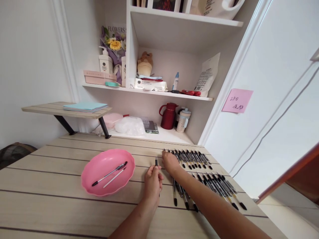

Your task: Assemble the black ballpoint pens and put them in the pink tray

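Note:
My left hand [152,182] is closed around a black pen [156,162] whose tip sticks up above the fingers. My right hand [170,162] reaches over the left end of a row of several black pens [191,156] lying on the wooden table [50,186], its fingers curled down onto them. What those fingers grip is hidden. A second group of pens [219,187] lies nearer me, partly under my right forearm. A pink bowl [87,179] to the left holds a black pen [109,173] and a thin white refill [114,177].
White shelves behind the table carry a red jug [168,116], a cup [183,120], bottles, a plush toy and packets. A small raised wooden shelf [67,111] with a teal notebook stands at the back left. A pink sticky note [237,100] is on the right wall.

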`<action>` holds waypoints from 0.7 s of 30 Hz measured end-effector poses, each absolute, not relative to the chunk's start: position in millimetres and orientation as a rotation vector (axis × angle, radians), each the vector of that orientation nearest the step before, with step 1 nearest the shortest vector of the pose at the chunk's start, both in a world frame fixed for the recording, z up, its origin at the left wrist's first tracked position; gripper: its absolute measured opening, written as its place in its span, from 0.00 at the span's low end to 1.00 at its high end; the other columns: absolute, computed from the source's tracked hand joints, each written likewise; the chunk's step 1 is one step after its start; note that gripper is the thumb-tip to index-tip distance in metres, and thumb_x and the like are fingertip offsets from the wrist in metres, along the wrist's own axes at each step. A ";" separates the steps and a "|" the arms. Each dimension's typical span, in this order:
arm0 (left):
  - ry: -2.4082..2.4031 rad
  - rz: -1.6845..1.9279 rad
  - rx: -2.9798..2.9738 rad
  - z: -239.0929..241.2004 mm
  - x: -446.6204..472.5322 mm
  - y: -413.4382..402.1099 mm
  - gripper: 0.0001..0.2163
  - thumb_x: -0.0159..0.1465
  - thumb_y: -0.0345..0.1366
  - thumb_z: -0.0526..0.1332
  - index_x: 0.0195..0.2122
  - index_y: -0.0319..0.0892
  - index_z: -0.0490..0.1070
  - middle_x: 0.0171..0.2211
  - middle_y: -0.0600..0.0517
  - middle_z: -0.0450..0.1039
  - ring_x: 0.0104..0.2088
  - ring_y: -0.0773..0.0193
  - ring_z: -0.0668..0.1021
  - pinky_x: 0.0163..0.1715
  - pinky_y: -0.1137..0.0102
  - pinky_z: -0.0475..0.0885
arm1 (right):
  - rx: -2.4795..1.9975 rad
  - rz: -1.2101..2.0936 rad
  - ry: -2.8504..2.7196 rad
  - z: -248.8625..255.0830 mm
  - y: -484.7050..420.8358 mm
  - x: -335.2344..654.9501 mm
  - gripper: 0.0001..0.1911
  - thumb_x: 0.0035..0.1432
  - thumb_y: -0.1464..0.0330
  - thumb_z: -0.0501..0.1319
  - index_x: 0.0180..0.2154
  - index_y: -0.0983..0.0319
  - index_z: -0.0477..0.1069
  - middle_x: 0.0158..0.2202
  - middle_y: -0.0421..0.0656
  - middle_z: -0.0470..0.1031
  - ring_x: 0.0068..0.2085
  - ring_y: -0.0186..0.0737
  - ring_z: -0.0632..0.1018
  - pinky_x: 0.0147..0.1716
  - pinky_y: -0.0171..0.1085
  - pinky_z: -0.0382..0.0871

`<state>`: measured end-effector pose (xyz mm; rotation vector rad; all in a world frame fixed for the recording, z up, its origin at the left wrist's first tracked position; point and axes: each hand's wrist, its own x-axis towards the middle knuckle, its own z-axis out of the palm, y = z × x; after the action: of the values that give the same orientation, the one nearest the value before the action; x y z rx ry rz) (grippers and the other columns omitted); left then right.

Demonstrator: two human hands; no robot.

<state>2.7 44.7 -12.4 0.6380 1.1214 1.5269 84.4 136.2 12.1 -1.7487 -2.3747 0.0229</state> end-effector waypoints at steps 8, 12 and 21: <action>1.118 1.527 0.641 -13.7 2.6 44.9 0.12 0.54 0.42 0.54 0.33 0.40 0.67 0.15 0.60 0.61 0.09 0.79 0.57 0.09 0.81 0.47 | -1.750 0.009 -2.357 17.1 134.9 89.8 0.07 0.52 0.76 0.56 0.37 0.67 0.66 0.36 0.52 0.74 0.38 0.43 0.75 0.34 0.35 0.61; 1.117 1.525 0.630 -14.1 2.4 45.9 0.13 0.53 0.44 0.55 0.34 0.40 0.67 0.16 0.60 0.62 0.09 0.78 0.59 0.09 0.80 0.50 | -1.745 0.024 -2.304 25.9 127.0 108.6 0.03 0.52 0.74 0.56 0.32 0.65 0.66 0.32 0.48 0.74 0.35 0.40 0.74 0.32 0.33 0.58; 1.167 1.489 0.609 -9.3 -2.1 44.8 0.11 0.52 0.38 0.58 0.35 0.39 0.67 0.20 0.59 0.62 0.13 0.77 0.65 0.12 0.79 0.58 | -1.510 0.280 -2.241 24.2 38.1 149.0 0.03 0.49 0.74 0.54 0.25 0.62 0.63 0.24 0.40 0.70 0.26 0.33 0.69 0.26 0.30 0.53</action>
<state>-2.1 44.8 -9.3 0.6094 1.1672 1.4892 149.0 38.1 24.2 -1.5103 -2.2408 0.2800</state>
